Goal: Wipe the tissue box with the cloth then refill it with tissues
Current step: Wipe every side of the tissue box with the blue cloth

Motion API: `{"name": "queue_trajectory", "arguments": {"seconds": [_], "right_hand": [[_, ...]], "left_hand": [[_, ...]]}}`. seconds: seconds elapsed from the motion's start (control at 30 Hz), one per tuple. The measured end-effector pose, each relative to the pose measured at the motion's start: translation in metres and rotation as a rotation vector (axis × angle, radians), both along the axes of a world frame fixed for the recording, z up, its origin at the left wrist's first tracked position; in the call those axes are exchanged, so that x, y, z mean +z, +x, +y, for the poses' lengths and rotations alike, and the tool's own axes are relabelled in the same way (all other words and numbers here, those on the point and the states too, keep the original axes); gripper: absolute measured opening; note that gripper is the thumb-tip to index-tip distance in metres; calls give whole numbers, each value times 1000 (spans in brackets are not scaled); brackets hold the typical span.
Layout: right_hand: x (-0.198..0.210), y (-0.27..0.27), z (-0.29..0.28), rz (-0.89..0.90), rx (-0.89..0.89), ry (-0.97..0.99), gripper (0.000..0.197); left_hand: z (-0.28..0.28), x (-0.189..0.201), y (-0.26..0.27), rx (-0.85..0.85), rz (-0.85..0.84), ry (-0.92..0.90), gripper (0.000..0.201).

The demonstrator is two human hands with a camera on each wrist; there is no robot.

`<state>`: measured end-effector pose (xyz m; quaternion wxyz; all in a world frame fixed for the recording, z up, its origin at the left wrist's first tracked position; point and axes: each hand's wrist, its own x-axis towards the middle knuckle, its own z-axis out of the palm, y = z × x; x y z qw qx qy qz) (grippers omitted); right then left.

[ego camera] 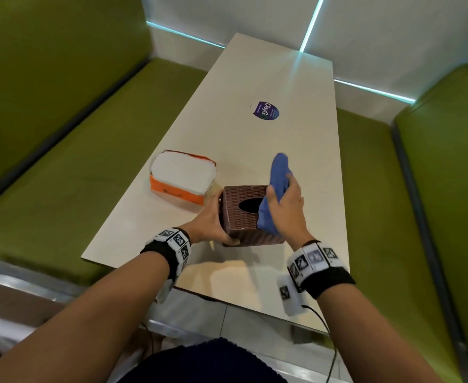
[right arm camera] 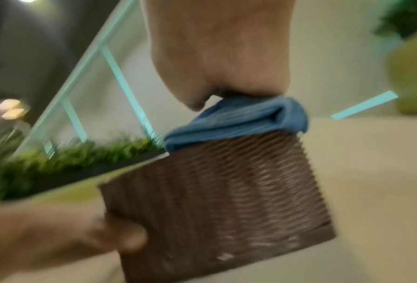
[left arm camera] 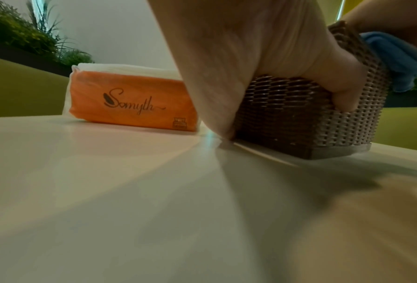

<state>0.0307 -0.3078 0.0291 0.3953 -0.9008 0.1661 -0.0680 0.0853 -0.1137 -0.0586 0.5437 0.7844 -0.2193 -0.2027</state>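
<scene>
A brown woven tissue box [ego camera: 244,214] stands on the pale table [ego camera: 268,78], its dark oval slot facing up. My left hand [ego camera: 213,219] grips its left side, thumb on the near face, as the left wrist view shows on the box [left arm camera: 299,114]. My right hand [ego camera: 285,205] holds a folded blue cloth [ego camera: 275,189] pressed on the box's top right edge; the right wrist view shows the cloth [right arm camera: 239,120] lying on the box [right arm camera: 214,201]. An orange pack of white tissues [ego camera: 183,179] lies just left of the box, also in the left wrist view [left arm camera: 130,99].
A round purple sticker [ego camera: 266,110] sits further up the table. Green padded benches [ego camera: 61,161] flank the table on both sides. A white wall with thin light strips closes the far end. A planter with green plants [left arm camera: 21,38] stands behind the left bench.
</scene>
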Motion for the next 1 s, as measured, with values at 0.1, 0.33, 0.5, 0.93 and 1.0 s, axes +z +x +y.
{"name": "queue_trajectory", "arguments": {"seconds": [0.1, 0.33, 0.5, 0.93, 1.0], "right_hand": [[-5, -26, -8, 76, 285, -284, 49], [-2, -24, 31, 146, 471, -439, 50], [12, -29, 22, 153, 447, -287, 54], [14, -24, 41, 171, 528, -197, 50], [16, -28, 21, 210, 555, -144, 68]], "left_hand": [[0, 0, 4, -19, -27, 8, 126], [0, -4, 7, -31, -69, 55, 125], [1, -2, 7, -31, -39, 81, 133], [0, 11, 4, -49, 15, 110, 139], [1, 10, 4, -43, -1, 117, 139]]}}
